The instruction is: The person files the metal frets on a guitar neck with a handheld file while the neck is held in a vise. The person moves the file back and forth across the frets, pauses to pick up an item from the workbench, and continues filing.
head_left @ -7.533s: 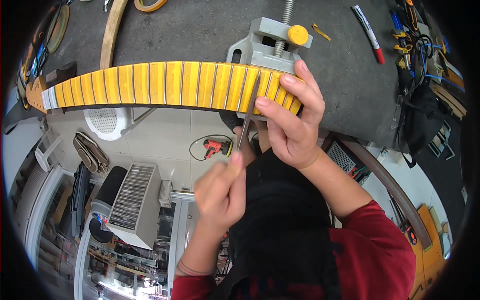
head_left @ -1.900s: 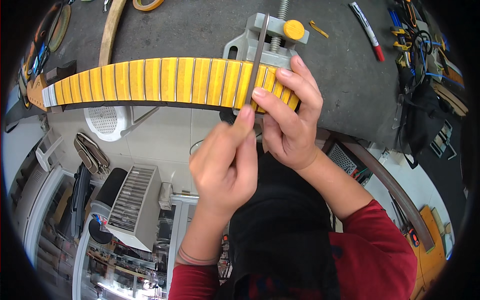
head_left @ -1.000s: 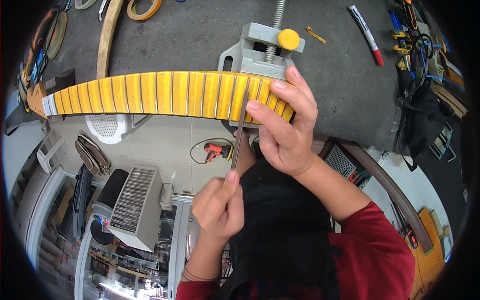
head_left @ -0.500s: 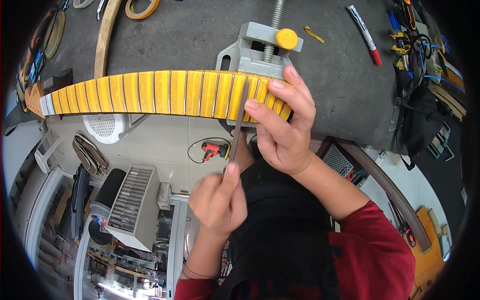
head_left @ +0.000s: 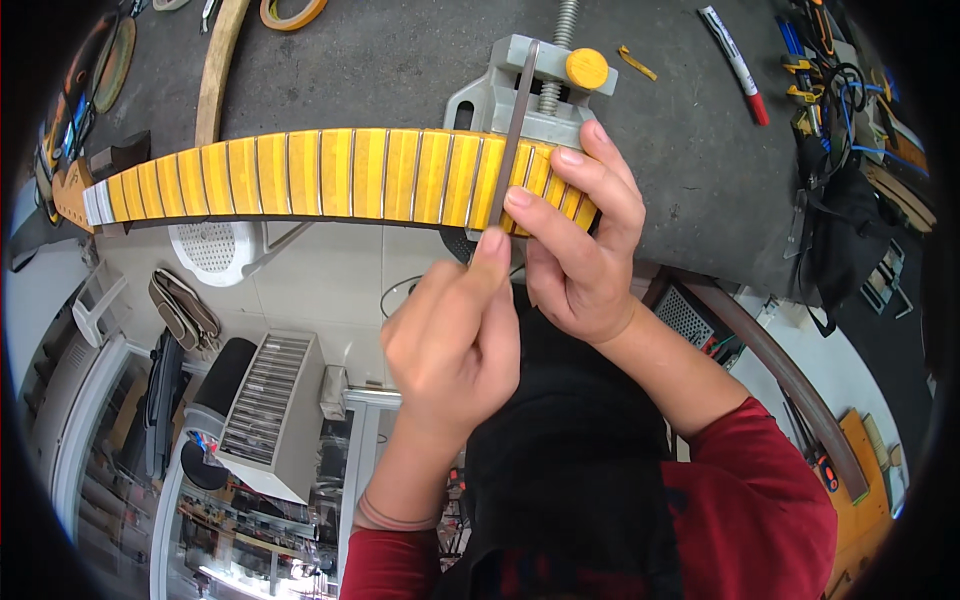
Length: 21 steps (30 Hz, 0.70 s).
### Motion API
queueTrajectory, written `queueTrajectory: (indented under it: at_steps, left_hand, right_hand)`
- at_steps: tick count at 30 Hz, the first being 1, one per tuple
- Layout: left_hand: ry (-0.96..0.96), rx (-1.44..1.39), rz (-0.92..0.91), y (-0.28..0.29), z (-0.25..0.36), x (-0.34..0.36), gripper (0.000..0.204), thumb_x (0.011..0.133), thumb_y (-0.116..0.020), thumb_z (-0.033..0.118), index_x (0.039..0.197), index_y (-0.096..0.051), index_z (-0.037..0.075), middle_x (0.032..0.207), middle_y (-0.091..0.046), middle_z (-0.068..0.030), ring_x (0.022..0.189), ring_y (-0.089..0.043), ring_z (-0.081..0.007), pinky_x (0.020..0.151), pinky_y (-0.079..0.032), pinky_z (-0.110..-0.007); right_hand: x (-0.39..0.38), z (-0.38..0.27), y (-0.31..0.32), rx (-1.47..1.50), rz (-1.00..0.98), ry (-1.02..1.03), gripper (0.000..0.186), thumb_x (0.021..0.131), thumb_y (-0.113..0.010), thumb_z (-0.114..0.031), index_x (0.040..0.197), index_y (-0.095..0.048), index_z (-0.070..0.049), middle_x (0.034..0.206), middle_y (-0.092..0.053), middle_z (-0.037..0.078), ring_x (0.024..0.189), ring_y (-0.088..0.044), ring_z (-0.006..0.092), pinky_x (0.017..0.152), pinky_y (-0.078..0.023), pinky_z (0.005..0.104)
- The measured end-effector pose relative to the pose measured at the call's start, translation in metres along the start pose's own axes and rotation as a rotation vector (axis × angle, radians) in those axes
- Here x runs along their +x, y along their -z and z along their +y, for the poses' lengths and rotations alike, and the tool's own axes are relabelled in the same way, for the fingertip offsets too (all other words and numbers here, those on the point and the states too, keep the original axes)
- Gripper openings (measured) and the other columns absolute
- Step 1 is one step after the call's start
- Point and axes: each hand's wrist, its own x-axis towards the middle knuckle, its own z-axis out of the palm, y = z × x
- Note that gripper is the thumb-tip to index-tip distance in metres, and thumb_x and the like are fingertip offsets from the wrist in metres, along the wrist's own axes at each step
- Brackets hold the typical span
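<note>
A guitar neck (head_left: 335, 172) lies across the bench edge, its fretboard masked with yellow tape between the bare metal frets. My left hand (head_left: 452, 335) is closed round the near end of a narrow metal file (head_left: 513, 125). The file lies crosswise over the frets near the neck's right end, its far tip above a grey vise (head_left: 495, 95). My right hand (head_left: 590, 230) curls over that end of the neck. One of its fingertips touches the file's side and the others rest on the taped wood. The file's handle end is hidden in my left hand.
On the dark bench (head_left: 370, 70) lie a marker (head_left: 733, 60) with a red cap, a tape roll (head_left: 292, 10) and a curved wooden strip (head_left: 217, 75). Cables and tools (head_left: 840, 95) crowd the right side. Below stand a white stool (head_left: 212, 250) and a slatted cabinet (head_left: 268, 410).
My left hand has pushed the file away from me, so its tip now reaches over the vise. The right hand keeps its place on the neck. The view has shifted slightly.
</note>
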Motion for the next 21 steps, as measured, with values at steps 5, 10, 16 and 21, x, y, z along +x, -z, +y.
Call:
queueTrajectory:
  at_steps: [5, 10, 16, 21]
  left_hand:
    - [0.048, -0.062, -0.021, 0.012, 0.0, -0.054, 0.036, 0.089, -0.067, -0.019, 0.123, -0.073, -0.007, 0.07, -0.056, -0.0073, 0.056, -0.049, -0.0145, 0.052, -0.038, -0.028]
    - [0.03, -0.081, 0.004, 0.002, -0.003, -0.028, 0.039, 0.088, -0.069, -0.018, 0.125, -0.072, -0.005, 0.068, -0.057, -0.0077, 0.054, -0.051, -0.0172, 0.05, -0.04, -0.03]
    - [0.047, -0.091, -0.033, 0.006, -0.003, -0.033, 0.044, 0.086, -0.071, -0.017, 0.127, -0.072, -0.003, 0.065, -0.055, -0.0076, 0.051, -0.052, -0.0197, 0.048, -0.04, -0.031]
    - [0.122, -0.13, -0.023, 0.015, 0.0, -0.052, 0.041, 0.085, -0.071, -0.018, 0.123, -0.074, -0.004, 0.064, -0.053, -0.0085, 0.051, -0.051, -0.0197, 0.048, -0.041, -0.031]
  right_hand:
    - [-0.005, 0.002, 0.005, 0.004, -0.031, -0.029, 0.067, 0.072, -0.07, 0.006, 0.133, -0.076, -0.022, 0.147, -0.054, 0.011, 0.147, -0.046, 0.0436, 0.123, -0.042, 0.051]
    - [-0.004, -0.001, 0.002, 0.014, -0.028, -0.033, 0.067, 0.072, -0.07, 0.006, 0.132, -0.076, -0.022, 0.147, -0.053, 0.011, 0.147, -0.046, 0.0437, 0.123, -0.042, 0.051]
    - [-0.006, 0.004, 0.005, 0.009, -0.014, -0.03, 0.067, 0.071, -0.069, 0.006, 0.132, -0.077, -0.022, 0.146, -0.054, 0.01, 0.147, -0.046, 0.0442, 0.123, -0.043, 0.0514]
    - [-0.002, -0.002, 0.003, 0.003, -0.02, -0.035, 0.067, 0.072, -0.068, 0.007, 0.132, -0.076, -0.022, 0.146, -0.054, 0.011, 0.146, -0.047, 0.0443, 0.122, -0.043, 0.0514]
